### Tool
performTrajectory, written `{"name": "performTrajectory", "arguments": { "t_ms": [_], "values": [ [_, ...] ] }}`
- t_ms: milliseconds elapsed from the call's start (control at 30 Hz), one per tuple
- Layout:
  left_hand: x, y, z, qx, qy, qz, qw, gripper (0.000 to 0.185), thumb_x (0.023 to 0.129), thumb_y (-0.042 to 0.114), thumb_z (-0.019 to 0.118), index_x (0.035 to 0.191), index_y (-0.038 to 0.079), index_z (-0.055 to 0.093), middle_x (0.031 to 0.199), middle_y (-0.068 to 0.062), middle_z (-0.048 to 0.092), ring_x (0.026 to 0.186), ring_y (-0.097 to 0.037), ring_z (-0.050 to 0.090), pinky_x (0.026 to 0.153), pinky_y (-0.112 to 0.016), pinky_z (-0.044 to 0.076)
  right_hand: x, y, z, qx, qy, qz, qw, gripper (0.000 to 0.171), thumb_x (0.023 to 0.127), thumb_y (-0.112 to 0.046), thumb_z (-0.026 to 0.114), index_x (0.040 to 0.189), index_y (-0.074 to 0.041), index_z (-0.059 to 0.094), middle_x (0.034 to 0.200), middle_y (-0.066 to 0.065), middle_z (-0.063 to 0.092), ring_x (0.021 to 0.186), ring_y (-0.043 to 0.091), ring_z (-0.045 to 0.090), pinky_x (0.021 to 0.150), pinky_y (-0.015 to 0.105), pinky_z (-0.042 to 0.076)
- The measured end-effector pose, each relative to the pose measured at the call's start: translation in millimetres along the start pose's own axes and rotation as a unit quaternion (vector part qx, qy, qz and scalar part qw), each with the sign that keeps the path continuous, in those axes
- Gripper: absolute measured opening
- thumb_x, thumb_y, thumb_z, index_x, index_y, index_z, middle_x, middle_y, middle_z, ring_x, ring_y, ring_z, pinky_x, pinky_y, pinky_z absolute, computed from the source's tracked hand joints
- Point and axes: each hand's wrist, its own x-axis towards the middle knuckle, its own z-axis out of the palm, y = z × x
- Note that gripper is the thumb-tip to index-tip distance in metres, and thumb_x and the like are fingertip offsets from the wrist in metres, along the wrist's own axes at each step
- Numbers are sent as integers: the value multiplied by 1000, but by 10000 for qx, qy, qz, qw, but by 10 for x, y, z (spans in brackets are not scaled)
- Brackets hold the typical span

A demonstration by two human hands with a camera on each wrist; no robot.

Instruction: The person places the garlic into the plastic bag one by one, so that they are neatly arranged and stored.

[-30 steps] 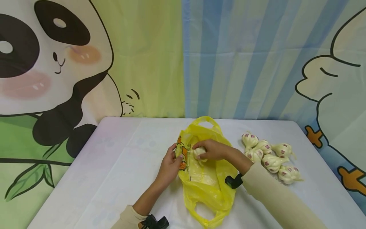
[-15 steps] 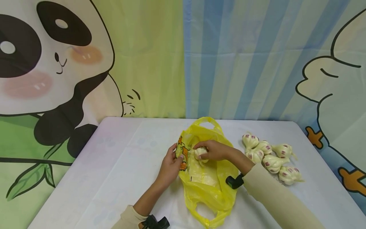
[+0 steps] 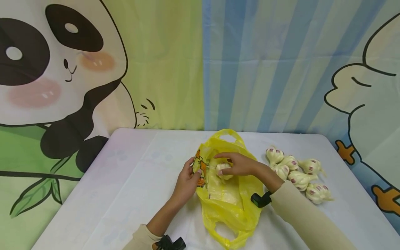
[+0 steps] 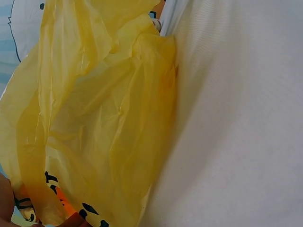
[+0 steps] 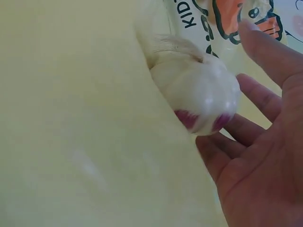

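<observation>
- Evidently the thin yellow plastic carrier bag point(image 3: 225, 194) lies flat near the middle of the white tabletop point(image 3: 131, 184), its mouth held open; it looks limp, crinkly and slippery, so it will likely sag shut unless its rim is pinched.
- Left hand point(image 3: 186, 180) pinches the printed rim of the bag between thumb and fingers at the bag's left side; the left wrist view shows only folds of yellow film point(image 4: 94, 123), so the exact grip is hard to confirm there.
- Right hand point(image 3: 239, 164) is inside the bag mouth, fingers spread and relaxed, with the white, purple-tipped garlic bulb point(image 3: 224, 170) just beside the palm; in the right wrist view the bulb point(image 5: 199, 92) lies against the bag film, at most brushing the fingertips point(image 5: 258, 99).
- That bulb looks light, firm and smooth, probably best cupped round its fat body rather than taken by its wispy stem.
- Five more garlic bulbs point(image 3: 297, 173) lie clustered toward the right edge of the tabletop, well clear of the bag.
</observation>
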Motion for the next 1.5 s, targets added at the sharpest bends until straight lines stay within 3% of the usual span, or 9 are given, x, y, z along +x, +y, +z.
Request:
{"name": "performTrajectory", "arguments": {
  "t_ms": [400,733,1067,1200,1500],
  "values": [
    [14,-21,-21,-1,79,-10,10000,58,102,18,49,154,9,23,133,-17,54,108,-26,62,82,-34,54,-145,-98,-203,316,768,-669,9943,55,93,-24,68,142,-8,49,147,12,43,136,31,37,108,52,29],
    [12,-24,-15,-11,72,56,10000,58,102,18,49,154,10,23,135,-17,53,110,-30,61,83,-35,53,-443,-207,-311,200,1249,-786,9889,44,94,-20,67,134,-6,57,133,10,57,125,27,52,101,42,41],
    [8,-30,-12,82,119,-35,9999,58,102,19,49,154,11,23,135,-15,54,109,-26,61,83,-35,53,-727,-204,-289,306,1517,-968,9832,38,95,-13,65,132,-9,59,129,6,59,121,27,55,97,42,45],
    [17,-24,-24,98,131,-23,9999,58,102,17,49,154,9,23,135,-17,53,110,-27,61,84,-34,53,-777,-178,-262,331,1562,-1134,9806,38,95,-9,63,132,-6,58,129,8,59,120,33,54,97,41,45],
    [39,-18,-31,-20,2,-71,10000,58,103,12,47,154,4,19,134,-23,52,109,-33,61,82,-36,54,-929,-79,-154,446,1924,-1214,9727,36,94,-4,64,129,-6,61,126,9,61,115,30,57,93,41,48]
  ]
}}
